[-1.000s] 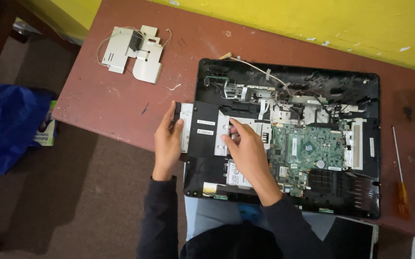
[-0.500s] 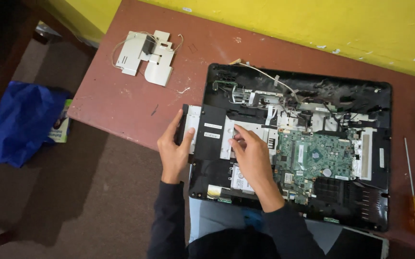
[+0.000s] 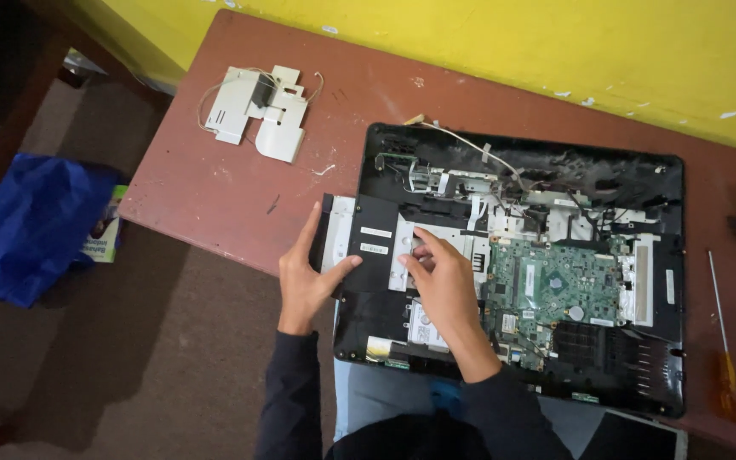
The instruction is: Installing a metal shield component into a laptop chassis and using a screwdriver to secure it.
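An opened all-in-one computer chassis (image 3: 640,170) lies back side up on a reddish-brown table (image 3: 240,187). Its green motherboard (image 3: 555,285) shows at centre right. A flat black and silver optical drive (image 3: 368,243) sticks out of the chassis's left side. My left hand (image 3: 304,277) grips the drive's outer left edge, thumb resting on its black top. My right hand (image 3: 444,285) rests on the drive's silver metal bracket, fingers curled and pressing down. A silver hard drive (image 3: 423,328) lies partly under my right wrist.
A white metal bracket with wires (image 3: 261,111) lies at the table's far left. A screwdriver with an orange handle (image 3: 724,349) lies right of the chassis. A blue bag (image 3: 31,226) sits on the floor to the left. A yellow wall (image 3: 512,43) runs behind the table.
The camera view has shifted slightly. My left thumb has come onto the drive's black top. My right hand has stayed on the silver bracket.
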